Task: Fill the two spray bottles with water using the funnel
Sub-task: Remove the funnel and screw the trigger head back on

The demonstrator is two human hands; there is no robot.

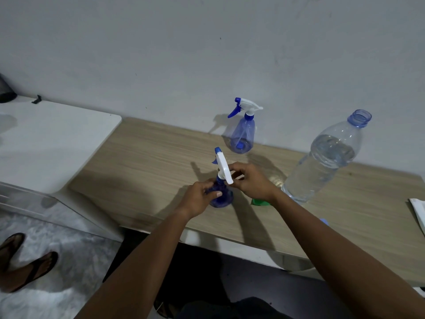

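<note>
A blue spray bottle (221,199) stands on the wooden table (147,157) near its front edge. My left hand (199,197) grips its blue body. My right hand (249,180) holds its white spray head (223,165), which sits on the neck. A second blue spray bottle (242,137) with its white and blue head on stands further back by the wall. A large clear water bottle (326,157), uncapped and mostly full, stands at the right. Part of a green funnel (259,202) shows under my right wrist.
A white surface (53,143) adjoins the table on the left, with a dark object (7,92) at its far corner. A small blue cap (324,221) lies by my right forearm. White paper (418,212) lies at the right edge. Another person's sandalled feet (25,263) stand on the floor at lower left.
</note>
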